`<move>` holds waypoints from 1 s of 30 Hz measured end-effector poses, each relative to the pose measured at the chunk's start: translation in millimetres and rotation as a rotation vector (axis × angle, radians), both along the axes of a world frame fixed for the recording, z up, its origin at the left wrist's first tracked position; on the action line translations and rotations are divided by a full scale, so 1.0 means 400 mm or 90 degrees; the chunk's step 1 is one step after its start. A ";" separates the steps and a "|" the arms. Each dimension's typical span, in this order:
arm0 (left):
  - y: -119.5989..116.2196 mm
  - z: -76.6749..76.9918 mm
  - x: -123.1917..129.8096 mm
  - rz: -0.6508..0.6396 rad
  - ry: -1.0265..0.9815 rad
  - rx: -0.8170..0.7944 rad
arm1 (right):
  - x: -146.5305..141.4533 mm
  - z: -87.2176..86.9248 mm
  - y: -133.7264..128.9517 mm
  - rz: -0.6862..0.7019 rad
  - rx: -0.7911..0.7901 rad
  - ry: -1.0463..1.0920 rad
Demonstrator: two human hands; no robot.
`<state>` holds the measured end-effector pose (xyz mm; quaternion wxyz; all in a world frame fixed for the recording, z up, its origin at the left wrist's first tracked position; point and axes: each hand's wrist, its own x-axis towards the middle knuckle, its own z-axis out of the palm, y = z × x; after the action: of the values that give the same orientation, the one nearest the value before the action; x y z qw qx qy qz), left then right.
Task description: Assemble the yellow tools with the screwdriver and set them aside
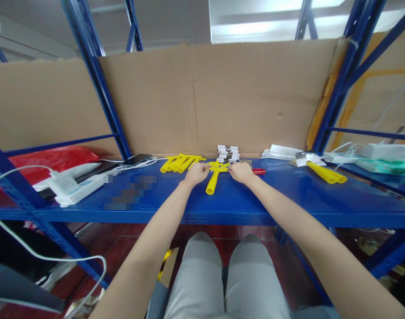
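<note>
A yellow plastic handle [212, 182] with a hollow tube end points toward me on the blue tabletop. Its wider head lies between my two hands. At the left side of that head, the fingers of my left hand [196, 173] are pinched together on its edge. My right hand [242, 172] grips the opposite side with bent fingers; fine detail at the fingertips is too small to make out. Just behind the head stands a stack of white and dark pieces [228, 153]. A red-handled tool [258, 171] lies beside my right hand, partly covered by it.
Several yellow handles [180, 163] lie in a row at the back left. Yellow-handled scrapers [325, 172] rest at the right. A white power strip [84, 189] with cables is on the left. Cardboard [242, 88] closes off the back, between blue rack posts [338, 88].
</note>
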<state>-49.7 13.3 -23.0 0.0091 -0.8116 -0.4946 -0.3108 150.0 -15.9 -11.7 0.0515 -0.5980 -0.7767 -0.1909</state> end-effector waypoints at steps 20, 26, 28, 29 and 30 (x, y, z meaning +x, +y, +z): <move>-0.062 0.018 0.023 0.057 0.041 -0.043 | 0.110 0.082 0.227 -0.220 0.018 0.278; -0.065 0.020 0.021 0.051 0.062 -0.042 | 0.118 0.077 0.307 -0.209 0.034 0.387; -0.065 0.020 0.020 0.049 0.060 -0.040 | 0.114 0.073 0.327 -0.186 0.039 0.388; -0.065 0.020 0.020 0.048 0.058 -0.040 | 0.110 0.071 0.334 -0.176 0.035 0.383; -0.065 0.020 0.020 0.048 0.055 -0.042 | 0.106 0.069 0.340 -0.169 0.030 0.377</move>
<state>-41.6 -12.6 -14.8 0.0158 -0.8051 -0.5337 -0.2583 192.6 119.9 16.1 0.2637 -0.7225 -0.6384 -0.0316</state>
